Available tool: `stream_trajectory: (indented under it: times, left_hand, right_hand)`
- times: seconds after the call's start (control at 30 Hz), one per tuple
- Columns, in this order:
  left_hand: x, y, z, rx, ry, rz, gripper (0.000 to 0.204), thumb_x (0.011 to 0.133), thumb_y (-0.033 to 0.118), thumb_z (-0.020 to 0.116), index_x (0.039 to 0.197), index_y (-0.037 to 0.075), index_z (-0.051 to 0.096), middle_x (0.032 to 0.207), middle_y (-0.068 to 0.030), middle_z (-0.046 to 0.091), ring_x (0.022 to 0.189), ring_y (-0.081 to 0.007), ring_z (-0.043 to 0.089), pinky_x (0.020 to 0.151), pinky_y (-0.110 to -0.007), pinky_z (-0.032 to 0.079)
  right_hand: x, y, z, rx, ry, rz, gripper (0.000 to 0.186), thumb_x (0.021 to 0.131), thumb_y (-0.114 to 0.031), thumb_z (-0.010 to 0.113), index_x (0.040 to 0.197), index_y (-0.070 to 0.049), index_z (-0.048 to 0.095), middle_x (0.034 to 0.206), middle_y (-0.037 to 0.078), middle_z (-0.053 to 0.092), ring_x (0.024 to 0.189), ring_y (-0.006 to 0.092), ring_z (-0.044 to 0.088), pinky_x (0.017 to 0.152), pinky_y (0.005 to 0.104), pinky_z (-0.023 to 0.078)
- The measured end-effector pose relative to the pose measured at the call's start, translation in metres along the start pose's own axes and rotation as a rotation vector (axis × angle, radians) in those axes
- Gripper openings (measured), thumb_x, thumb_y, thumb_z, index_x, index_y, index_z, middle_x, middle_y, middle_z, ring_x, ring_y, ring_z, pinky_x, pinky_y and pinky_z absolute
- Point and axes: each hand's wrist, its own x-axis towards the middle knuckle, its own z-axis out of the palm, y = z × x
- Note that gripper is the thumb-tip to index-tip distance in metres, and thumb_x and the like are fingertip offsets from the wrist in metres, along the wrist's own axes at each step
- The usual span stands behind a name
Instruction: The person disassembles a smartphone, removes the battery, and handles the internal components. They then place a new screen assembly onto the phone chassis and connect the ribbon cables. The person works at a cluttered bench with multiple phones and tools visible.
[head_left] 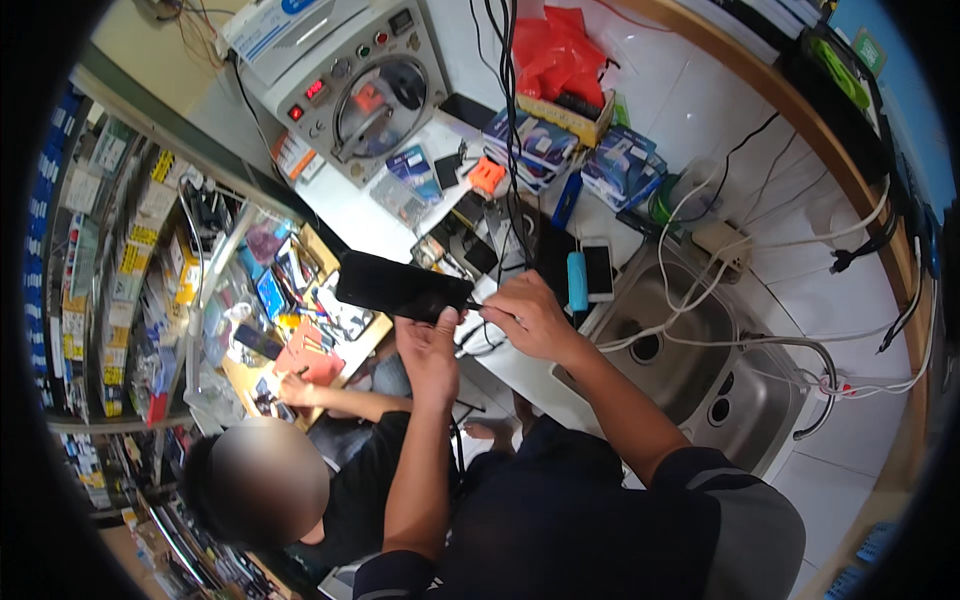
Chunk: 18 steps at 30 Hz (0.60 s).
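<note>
A black smartphone with a dark screen lies across my left hand, whose thumb presses on the near edge at its right end. My right hand is closed in a pinch just right of that end. Between its fingers is a thin dark cable plug, touching or very close to the phone's end; which of the two I cannot tell. Beyond my right hand, a white phone and a light-blue cylindrical object lie on the white counter.
A steel double sink with a curved tap stands right. White cables trail over it, and black cables hang mid-view. At the back is a machine with a round door. Left, a seated person works at a cluttered bench.
</note>
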Motion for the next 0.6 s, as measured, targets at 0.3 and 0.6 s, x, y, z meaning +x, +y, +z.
stream_trajectory:
  times: [0.3,0.6]
  left_hand:
    - [-0.023,0.136,-0.092,0.112,0.100,0.300,0.035,0.105,0.003,0.064,0.137,0.002,0.051,0.111,-0.0077,0.068,0.093,-0.0130,0.066,0.088,-0.029,0.058]
    - [-0.285,0.075,-0.102,0.031,0.001,-0.299,0.056,0.100,-0.005,0.067,0.151,0.001,0.044,0.123,-0.0124,0.068,0.099,-0.0196,0.070,0.086,-0.035,0.059]
  right_hand:
    - [-0.073,0.063,-0.014,-0.346,0.226,0.302,0.031,0.094,-0.017,0.077,0.121,-0.003,0.072,0.115,0.015,0.072,0.113,0.0386,0.064,0.099,0.0503,0.048]
    - [-0.122,-0.002,-0.011,-0.263,0.106,0.317,0.034,0.094,-0.010,0.073,0.126,-0.001,0.068,0.118,0.019,0.071,0.111,0.0397,0.065,0.098,0.0449,0.051]
